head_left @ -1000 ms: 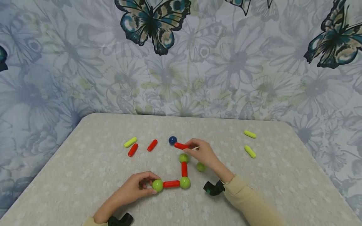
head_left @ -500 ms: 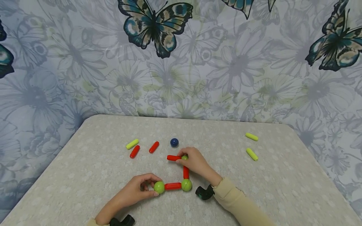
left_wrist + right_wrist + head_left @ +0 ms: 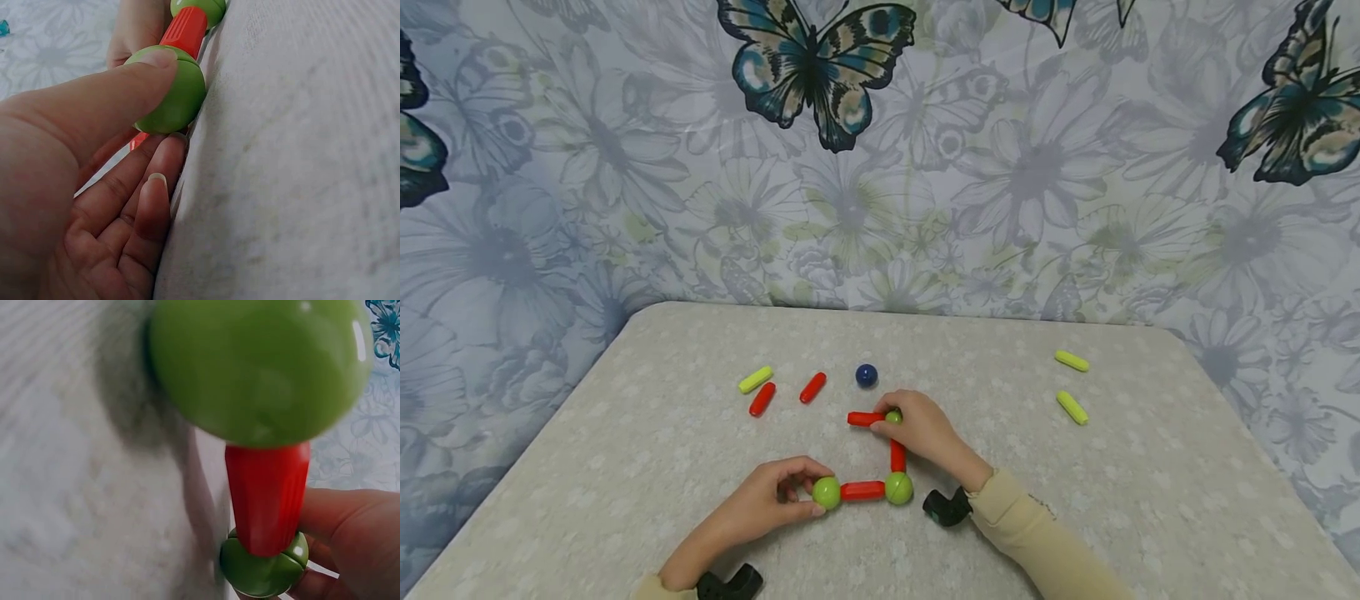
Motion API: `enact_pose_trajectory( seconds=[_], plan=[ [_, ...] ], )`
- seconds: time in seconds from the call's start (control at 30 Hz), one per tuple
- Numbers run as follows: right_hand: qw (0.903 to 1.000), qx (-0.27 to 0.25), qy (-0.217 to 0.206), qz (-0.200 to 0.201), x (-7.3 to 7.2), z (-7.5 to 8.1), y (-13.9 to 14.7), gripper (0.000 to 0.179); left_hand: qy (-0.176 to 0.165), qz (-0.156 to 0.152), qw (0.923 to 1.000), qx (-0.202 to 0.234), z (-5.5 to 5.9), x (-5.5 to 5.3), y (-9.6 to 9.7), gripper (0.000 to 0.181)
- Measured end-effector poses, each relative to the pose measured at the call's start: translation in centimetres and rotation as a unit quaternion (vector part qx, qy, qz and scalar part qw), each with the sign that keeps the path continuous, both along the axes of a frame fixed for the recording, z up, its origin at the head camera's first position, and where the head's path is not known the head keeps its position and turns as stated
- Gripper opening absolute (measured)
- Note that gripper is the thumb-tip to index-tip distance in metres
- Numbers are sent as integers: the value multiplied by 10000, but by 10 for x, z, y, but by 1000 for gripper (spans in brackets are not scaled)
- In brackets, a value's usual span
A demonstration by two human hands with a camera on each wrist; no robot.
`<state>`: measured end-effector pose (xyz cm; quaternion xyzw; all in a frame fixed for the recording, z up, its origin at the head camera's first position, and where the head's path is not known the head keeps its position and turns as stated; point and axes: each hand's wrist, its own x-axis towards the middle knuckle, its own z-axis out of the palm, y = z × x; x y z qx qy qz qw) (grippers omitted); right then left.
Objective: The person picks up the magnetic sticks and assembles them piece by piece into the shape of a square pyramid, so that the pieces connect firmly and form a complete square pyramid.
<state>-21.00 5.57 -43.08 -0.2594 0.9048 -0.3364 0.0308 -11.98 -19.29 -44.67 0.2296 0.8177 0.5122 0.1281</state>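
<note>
In the head view, my left hand (image 3: 775, 497) pinches a green ball (image 3: 827, 493) between thumb and fingers. A red rod (image 3: 862, 491) joins it to a corner green ball (image 3: 898, 488). From there a second red rod (image 3: 898, 456) runs away to a far green ball (image 3: 892, 416). My right hand (image 3: 925, 433) pinches a third red rod (image 3: 863, 419) at its end against that far ball, partly covering both. In the left wrist view, the thumb presses on the held ball (image 3: 172, 94). In the right wrist view, fingers lie beside the far ball (image 3: 264, 565).
A dark blue ball (image 3: 867, 376) lies just beyond the right hand. Two loose red rods (image 3: 762, 399) and a yellow rod (image 3: 756, 379) lie back left. Two yellow rods (image 3: 1072, 407) lie at right. The table (image 3: 1150, 500) meets a patterned wall covering behind.
My right hand has brought the red rod from beside the blue ball toward me, onto the far green ball. The left hand keeps its hold. A loose green ball seen earlier is now out of sight.
</note>
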Motion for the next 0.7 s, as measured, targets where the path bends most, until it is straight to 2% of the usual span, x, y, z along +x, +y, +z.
enact_pose_trajectory(
  seconds=[0.27,0.43,0.7],
  plan=[
    [10000,-22,54,-34,0,0,5,13,265,-71,9995,157,-2,1,1,36],
    [10000,35,65,-67,0,1,6,13,283,11,9996,69,-3,0,1,37],
    [9996,-138,165,189,0,6,17,21,382,42,9992,110,-3,0,2,36]
  ],
)
